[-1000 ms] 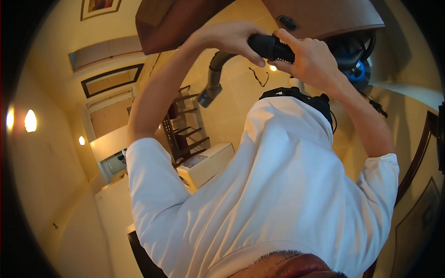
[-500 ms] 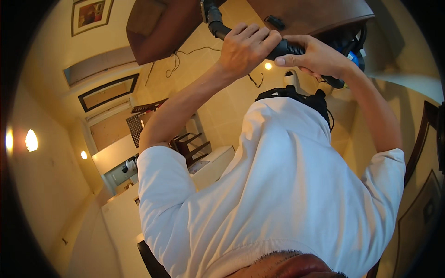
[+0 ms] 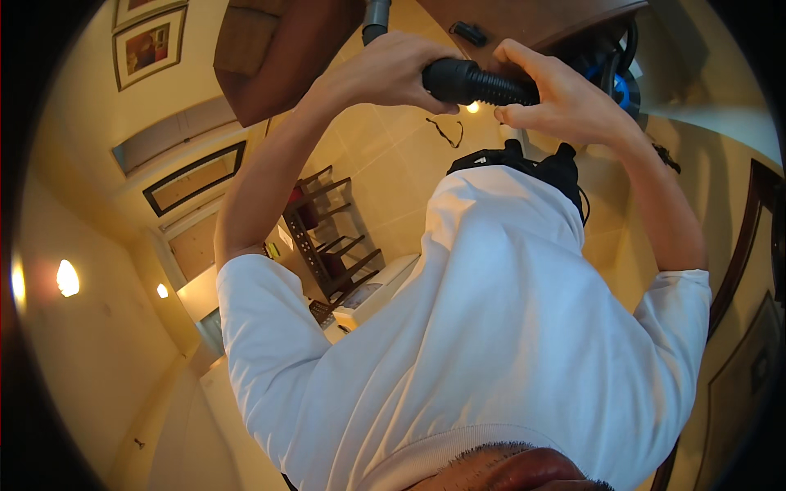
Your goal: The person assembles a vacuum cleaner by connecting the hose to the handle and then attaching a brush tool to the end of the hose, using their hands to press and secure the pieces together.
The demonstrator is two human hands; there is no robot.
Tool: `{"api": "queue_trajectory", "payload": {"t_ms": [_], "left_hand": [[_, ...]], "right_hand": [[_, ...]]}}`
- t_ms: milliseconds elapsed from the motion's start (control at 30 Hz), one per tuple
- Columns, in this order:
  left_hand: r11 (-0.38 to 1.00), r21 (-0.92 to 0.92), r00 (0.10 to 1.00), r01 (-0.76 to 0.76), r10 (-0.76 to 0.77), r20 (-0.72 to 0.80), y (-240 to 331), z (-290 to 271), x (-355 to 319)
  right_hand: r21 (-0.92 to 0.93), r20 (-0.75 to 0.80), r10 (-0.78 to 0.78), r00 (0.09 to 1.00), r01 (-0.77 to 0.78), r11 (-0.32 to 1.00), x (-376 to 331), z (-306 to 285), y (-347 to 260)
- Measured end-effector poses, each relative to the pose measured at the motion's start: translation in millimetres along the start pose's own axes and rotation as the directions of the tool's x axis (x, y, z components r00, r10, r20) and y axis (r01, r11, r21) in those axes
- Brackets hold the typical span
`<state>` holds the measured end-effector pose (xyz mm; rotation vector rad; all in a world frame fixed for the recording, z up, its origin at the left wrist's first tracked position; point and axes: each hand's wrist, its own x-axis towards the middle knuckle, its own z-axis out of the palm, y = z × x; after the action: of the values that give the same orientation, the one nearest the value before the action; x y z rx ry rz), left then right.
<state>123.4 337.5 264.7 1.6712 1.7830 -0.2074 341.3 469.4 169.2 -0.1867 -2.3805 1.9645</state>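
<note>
My left hand (image 3: pixel 381 75) is closed round the black handle tube of a vacuum cleaner, whose grey upper pipe (image 3: pixel 376 15) runs up past it. From the handle's thick black end (image 3: pixel 449 80) a ribbed hose (image 3: pixel 501 87) stretches to my right hand (image 3: pixel 569 100). There the hose lies in the palm, between a spread thumb and forefinger; the other fingers are hidden. Behind that hand is a blue and black vacuum cleaner body (image 3: pixel 625 92), partly covered.
A dark wooden table (image 3: pixel 532 24) with a small black object (image 3: pixel 467 33) is ahead. A brown sofa (image 3: pixel 286 57) stands at left. A thin black cord or strap (image 3: pixel 447 131) lies on the tiled floor (image 3: pixel 393 192). Wooden chairs (image 3: pixel 336 245) are farther left.
My left hand has moved left and turned, baring the handle's thick end. My right hand has opened its thumb and forefinger wider on the hose. The room has shifted in view.
</note>
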Motion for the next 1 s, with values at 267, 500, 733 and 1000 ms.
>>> {"api": "queue_trajectory", "payload": {"t_ms": [267,500,733,1000], "left_hand": [[0.997,0.061,0.998,0.056,-0.054,-0.028,-3.8,-5.4,-15.1],[0.981,-0.140,0.980,0.131,-0.107,0.166,11.6,-9.2,-18.9],[0.979,0.202,0.920,0.030,0.052,-0.388,18.2,23.7,-18.8],[0.839,0.485,0.677,0.246,0.209,-0.706,-8.0,62.7,21.6]], "right_hand": [[-0.253,-0.214,-0.359,0.909,0.303,0.919,-7.3,12.3,5.9],[-0.488,-0.221,-0.565,0.795,0.411,0.770,-3.6,19.5,-0.3],[0.116,-0.234,-0.195,0.952,0.226,0.967,5.0,16.2,-1.3],[0.672,0.086,0.289,0.953,-0.270,0.690,31.8,-5.1,8.9]]}}
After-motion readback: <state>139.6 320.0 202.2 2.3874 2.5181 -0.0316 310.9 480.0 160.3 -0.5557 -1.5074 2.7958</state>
